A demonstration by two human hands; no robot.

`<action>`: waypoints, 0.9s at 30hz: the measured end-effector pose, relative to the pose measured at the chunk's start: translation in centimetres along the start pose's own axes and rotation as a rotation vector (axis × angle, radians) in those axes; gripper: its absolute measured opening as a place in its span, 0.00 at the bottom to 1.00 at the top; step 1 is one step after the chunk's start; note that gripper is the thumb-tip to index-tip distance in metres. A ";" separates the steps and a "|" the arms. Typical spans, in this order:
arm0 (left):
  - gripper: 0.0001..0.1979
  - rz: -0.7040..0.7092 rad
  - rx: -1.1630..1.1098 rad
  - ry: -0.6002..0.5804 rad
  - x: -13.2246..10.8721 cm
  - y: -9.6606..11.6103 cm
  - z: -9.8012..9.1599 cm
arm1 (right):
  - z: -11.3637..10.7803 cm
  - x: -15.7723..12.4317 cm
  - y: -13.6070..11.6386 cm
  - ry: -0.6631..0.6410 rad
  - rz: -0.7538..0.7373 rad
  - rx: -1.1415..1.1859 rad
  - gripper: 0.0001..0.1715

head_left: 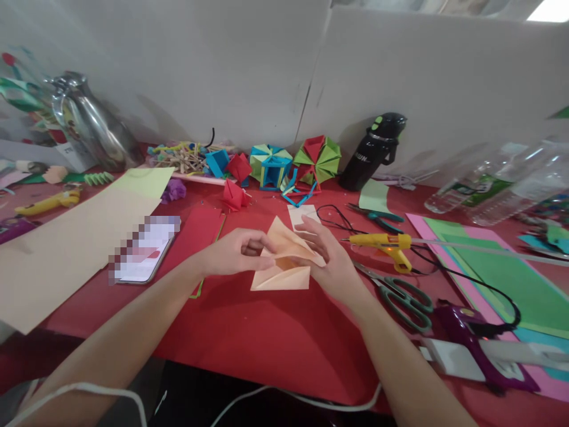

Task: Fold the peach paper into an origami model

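A peach-coloured sheet of origami paper (284, 280), partly folded with raised flaps, lies on the red table surface in front of me. At its left side my left hand (237, 252) has its fingers curled, with thumb and fingertips on a raised fold. My right hand (331, 261) grips the right side, its thumb reaching into the fold and its fingers behind the paper. Part of the fold's inside is hidden by the fingers. A small pale paper piece (302, 214) lies just behind.
Scissors (404, 299), a yellow glue gun (382, 242) and a purple glue gun (484, 344) lie to the right. To the left are a phone (149, 252) and red paper (198, 231). Behind stand paper models (271, 166) and a black bottle (373, 151).
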State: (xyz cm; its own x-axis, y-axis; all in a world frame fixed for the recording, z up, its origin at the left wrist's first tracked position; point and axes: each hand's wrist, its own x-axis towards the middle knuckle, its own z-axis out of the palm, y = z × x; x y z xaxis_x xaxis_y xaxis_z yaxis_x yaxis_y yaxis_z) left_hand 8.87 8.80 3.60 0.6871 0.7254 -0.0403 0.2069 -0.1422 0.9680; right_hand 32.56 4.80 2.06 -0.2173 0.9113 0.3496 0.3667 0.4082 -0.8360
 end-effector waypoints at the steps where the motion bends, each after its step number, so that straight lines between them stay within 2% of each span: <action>1: 0.14 0.001 -0.008 0.008 0.0 -0.1 0.1 | 0.0 -0.1 -0.1 -0.012 0.015 0.028 0.42; 6: 0.15 0.033 0.050 0.059 0.1 -0.6 0.2 | 0.2 -0.2 -0.6 -0.077 0.112 0.070 0.51; 12: 0.15 0.062 0.114 0.113 0.3 -1.3 0.1 | -0.1 0.0 -0.9 -0.075 0.084 0.046 0.45; 18: 0.17 0.069 0.265 0.234 0.5 -1.3 0.3 | -0.1 -0.2 -0.6 -0.058 0.060 0.044 0.31; 27: 0.14 0.130 0.293 0.190 0.4 -0.9 0.3 | 0.6 -0.5 -1.6 -0.106 0.140 0.201 0.33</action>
State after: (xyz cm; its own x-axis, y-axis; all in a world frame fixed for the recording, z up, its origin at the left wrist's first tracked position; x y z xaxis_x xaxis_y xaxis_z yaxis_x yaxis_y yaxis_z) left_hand 9.17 9.00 2.67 0.5850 0.7968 0.1514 0.3362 -0.4081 0.8487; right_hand 31.56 3.67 3.02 -0.2745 0.9433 0.1867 0.2156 0.2496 -0.9441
